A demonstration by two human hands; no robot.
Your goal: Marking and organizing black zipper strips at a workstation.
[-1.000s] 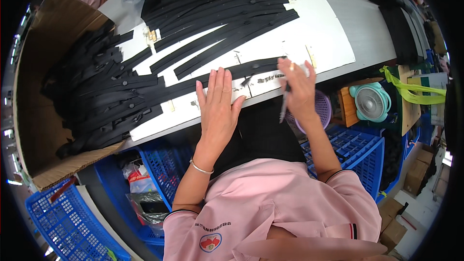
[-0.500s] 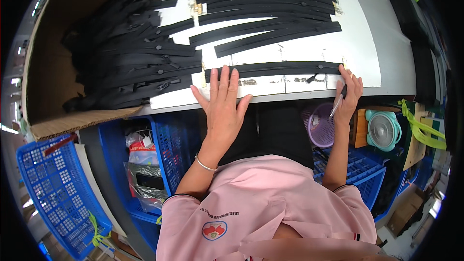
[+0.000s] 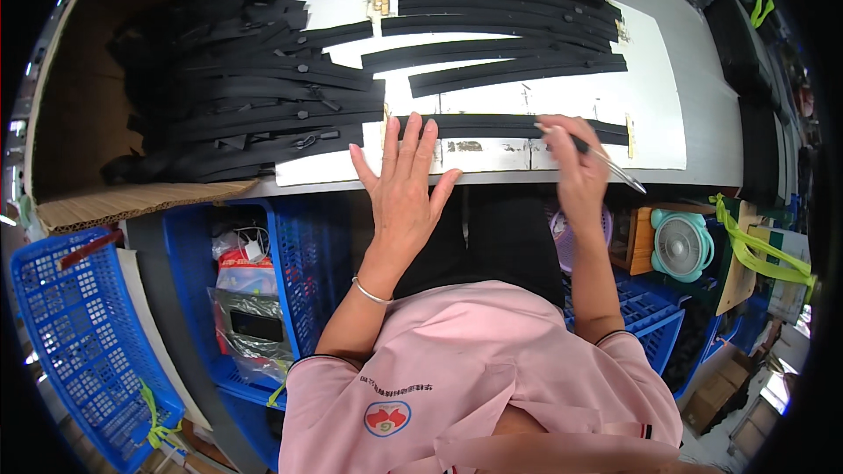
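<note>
A black zipper (image 3: 479, 126) lies straight across a white marked board (image 3: 654, 92) near the table's front edge. My left hand (image 3: 406, 184) rests flat with fingers spread, its fingertips on the zipper's left end. Above the zipper's right half, my right hand (image 3: 575, 171) is closed around a slim silver and black pen (image 3: 619, 173). One end of the pen points at the zipper, and the other sticks out to the lower right. The right fingers hide part of the zipper.
More black zippers (image 3: 500, 22) lie in rows on the board's far part. A tangled heap of zippers (image 3: 228, 79) spills from a cardboard box (image 3: 66, 96) at left. Below the table stand blue crates (image 3: 294, 272), a purple basket (image 3: 566, 241) and a turquoise fan (image 3: 682, 243).
My right hand has moved left from the zipper's right end, and the pen has swung up so one end points at the zipper. My left hand stays flat at the left end.
</note>
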